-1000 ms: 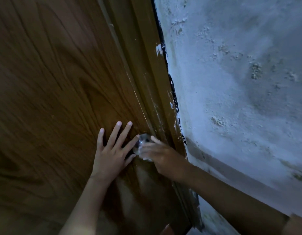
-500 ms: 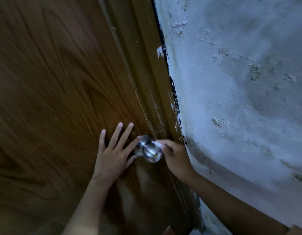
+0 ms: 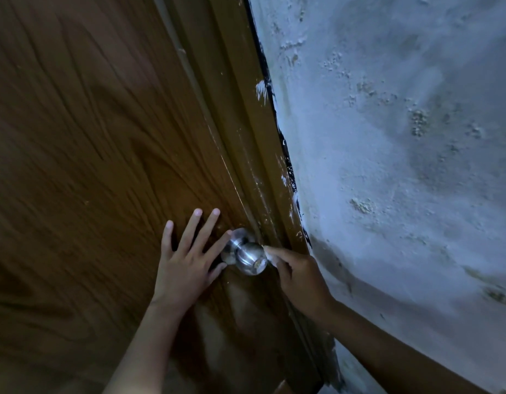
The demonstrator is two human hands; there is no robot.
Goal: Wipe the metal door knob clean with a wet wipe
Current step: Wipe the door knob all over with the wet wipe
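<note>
A round metal door knob (image 3: 247, 257) sticks out of the brown wooden door (image 3: 84, 155) near its right edge. My left hand (image 3: 186, 260) lies flat on the door just left of the knob, fingers spread, the index finger touching the knob's base plate. My right hand (image 3: 298, 275) is at the knob's right side, fingers pinched on a small white wet wipe (image 3: 269, 252) that presses against the knob. Most of the wipe is hidden in the fingers.
A brown door frame (image 3: 246, 132) runs along the door's right edge. Beyond it stands a rough, stained white plaster wall (image 3: 402, 152). The scene is dim.
My right hand has come off the front of the knob and slid to its right side, uncovering the knob. The left hand has stayed flat on the door.
</note>
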